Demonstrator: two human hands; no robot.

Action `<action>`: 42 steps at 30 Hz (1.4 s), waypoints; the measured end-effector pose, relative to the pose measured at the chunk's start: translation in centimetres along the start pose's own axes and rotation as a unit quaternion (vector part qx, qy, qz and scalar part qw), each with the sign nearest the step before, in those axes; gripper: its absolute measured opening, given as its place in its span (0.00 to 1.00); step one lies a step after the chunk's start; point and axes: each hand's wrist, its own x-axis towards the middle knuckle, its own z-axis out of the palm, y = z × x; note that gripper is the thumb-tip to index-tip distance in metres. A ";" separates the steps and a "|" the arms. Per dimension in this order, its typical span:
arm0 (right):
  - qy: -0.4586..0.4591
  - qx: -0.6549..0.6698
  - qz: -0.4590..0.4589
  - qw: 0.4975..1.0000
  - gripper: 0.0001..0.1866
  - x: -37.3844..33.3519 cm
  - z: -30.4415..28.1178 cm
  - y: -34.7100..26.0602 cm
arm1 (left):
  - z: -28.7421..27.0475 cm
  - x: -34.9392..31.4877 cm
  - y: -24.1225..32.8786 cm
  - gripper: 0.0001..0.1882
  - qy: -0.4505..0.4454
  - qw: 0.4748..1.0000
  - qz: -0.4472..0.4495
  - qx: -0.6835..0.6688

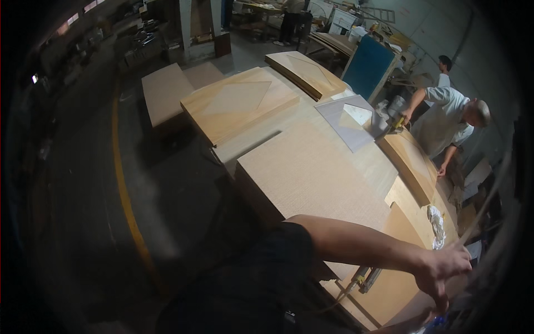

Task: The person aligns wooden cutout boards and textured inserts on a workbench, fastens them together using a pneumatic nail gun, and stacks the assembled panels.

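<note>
My left arm reaches across to the right, its hand (442, 270) over the near right end of the workbench. The thumb points down, apart from the bent fingers. A brownish, blurred surface lies beside the fingers, and I cannot make out whether they touch it. Only part of my right forearm (409, 327) shows at the lower edge; its hand is hidden or too dark to read, near a small blue thing (439, 321). Below my left forearm, a metal hand tool (367, 279) with a yellow part and a hose lies on a flat wooden board (389, 295).
A large textured board stack (311, 172) fills the bench middle. Panels with diamond shapes (239, 97) lie farther off. At right, a co-worker (445, 119) holds a yellow tool (398, 123) over a thick wooden panel (409, 161). A crumpled white cloth (436, 225) lies nearby.
</note>
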 end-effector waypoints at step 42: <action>0.035 -0.187 0.349 0.918 0.32 0.3 36.6 -12.6 | -23.6 -38.6 0.7 0.48 -0.268 0.847 -0.298 0.349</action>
